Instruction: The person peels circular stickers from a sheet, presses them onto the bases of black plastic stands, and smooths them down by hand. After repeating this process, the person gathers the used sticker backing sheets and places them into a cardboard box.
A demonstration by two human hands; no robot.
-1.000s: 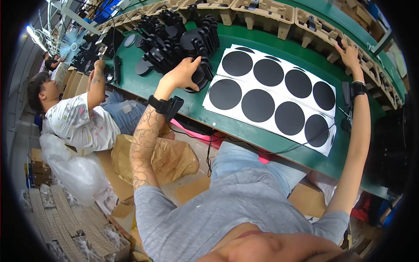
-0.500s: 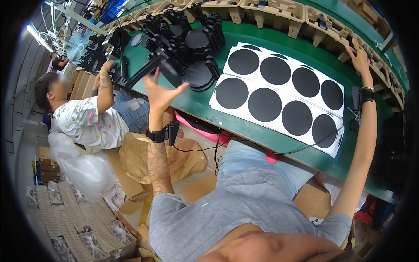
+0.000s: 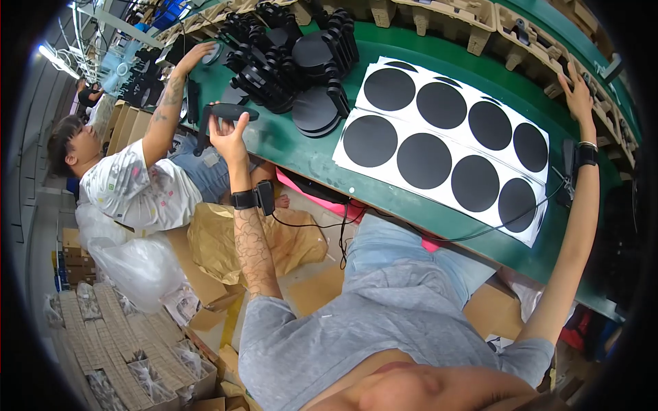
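Note:
My left hand [image 3: 228, 137] is raised at the left end of the green bench [image 3: 301, 154] and grips a black flat part with a handle-like arm [image 3: 223, 113]. Just beyond it lies a heap of similar black round parts [image 3: 301, 65]. My right hand [image 3: 579, 96] reaches far right to the brown moulded pulp trays [image 3: 541, 34] at the bench's back edge, fingers spread on a tray. Between my hands lie white sheets with several black discs [image 3: 445, 137].
A seated co-worker in a white shirt [image 3: 133, 188] sits to my left, one hand [image 3: 199, 51] on the bench among black parts. Crumpled brown paper [image 3: 288, 240], a clear plastic bag [image 3: 130, 264] and cardboard boxes [image 3: 137, 342] lie on the floor. A black cable [image 3: 480, 233] crosses the bench edge.
My left hand came off the heap of black parts and drew back to the left, now holding one black part. My right hand stayed at the pulp trays.

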